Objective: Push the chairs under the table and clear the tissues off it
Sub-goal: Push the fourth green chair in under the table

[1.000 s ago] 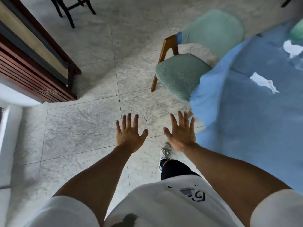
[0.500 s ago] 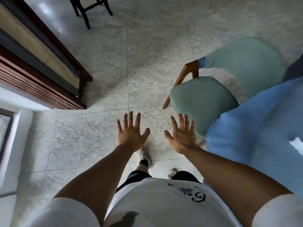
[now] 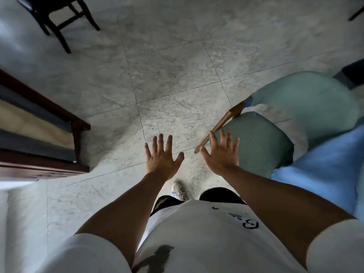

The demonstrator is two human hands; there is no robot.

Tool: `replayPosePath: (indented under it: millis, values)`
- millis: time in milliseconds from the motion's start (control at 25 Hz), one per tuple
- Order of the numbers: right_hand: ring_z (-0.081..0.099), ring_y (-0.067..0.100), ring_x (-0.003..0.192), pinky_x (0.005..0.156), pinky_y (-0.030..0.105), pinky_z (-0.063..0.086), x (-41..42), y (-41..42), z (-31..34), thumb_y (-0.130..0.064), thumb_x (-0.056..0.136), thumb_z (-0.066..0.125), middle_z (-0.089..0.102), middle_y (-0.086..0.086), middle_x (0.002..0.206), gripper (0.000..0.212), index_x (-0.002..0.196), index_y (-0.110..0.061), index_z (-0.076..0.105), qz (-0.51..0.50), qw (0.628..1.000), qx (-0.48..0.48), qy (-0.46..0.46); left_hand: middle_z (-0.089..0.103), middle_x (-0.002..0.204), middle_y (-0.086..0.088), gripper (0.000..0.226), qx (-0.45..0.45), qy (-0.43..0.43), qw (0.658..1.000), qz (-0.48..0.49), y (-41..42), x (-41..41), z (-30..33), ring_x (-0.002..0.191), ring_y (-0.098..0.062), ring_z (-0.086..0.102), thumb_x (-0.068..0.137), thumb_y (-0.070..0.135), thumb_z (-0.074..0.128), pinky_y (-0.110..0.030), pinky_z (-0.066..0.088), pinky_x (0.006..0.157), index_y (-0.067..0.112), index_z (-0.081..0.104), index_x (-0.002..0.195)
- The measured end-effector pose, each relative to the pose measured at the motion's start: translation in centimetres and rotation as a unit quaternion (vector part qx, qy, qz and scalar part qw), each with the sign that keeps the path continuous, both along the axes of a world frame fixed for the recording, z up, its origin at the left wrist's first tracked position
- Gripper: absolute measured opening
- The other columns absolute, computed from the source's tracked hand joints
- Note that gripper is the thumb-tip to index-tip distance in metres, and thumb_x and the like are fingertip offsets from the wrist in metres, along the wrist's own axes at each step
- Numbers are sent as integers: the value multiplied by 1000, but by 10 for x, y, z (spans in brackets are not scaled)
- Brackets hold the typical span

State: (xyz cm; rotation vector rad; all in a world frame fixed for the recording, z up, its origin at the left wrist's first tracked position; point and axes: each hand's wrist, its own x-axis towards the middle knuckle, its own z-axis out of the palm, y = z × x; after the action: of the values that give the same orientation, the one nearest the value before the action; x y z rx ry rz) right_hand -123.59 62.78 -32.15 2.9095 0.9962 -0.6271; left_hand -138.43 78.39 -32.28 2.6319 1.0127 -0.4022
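The chair stands on the floor at the right, and its seat goes partly under the edge of the cloth-covered table, which fills the lower right corner. The left hand and the right hand are stretched out side by side in the middle, the right one in front of the near corner of the seat. At the left stands a low wooden bench, and far at the upper left a second chair.
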Motion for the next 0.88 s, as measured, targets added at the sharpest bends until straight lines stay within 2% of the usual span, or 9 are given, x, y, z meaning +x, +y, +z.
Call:
replayPosePath:
  millis: [280,520,720,880]
  values:
    - [-9,36,158,125,61,-8,89,80,-7,-68,100,20,-5,15,171,78,164,-26,5,-97,995,-2,25,-13,172,-5,85,-2,35,996,-87,106,115,-9,157,-26,-18,95,74,15,-57,-11,125,28,-6,164]
    - [-8,37,158,124,60,-9,209,144,-36,-65,101,25,-2,16,171,77,164,-25,7,-193,980,15,50,-12,172,-6,85,1,66,983,-169,188,272,-18,157,-26,-18,96,72,19,-56,-12,125,27,-4,164]
    - [-9,36,158,124,60,-10,306,176,-30,-67,101,21,-3,15,171,77,163,-24,7,-273,959,40,57,-16,172,-6,83,15,82,965,-250,225,402,-2,157,-26,-21,97,72,17,-56,-15,124,28,-7,164]
    - [-10,36,158,123,59,-11,382,184,-18,-65,102,23,-4,15,171,76,164,-23,7,-354,933,45,44,-11,172,-8,87,28,53,940,-337,237,510,0,158,-28,-16,92,74,9,-57,-13,124,27,-6,164]
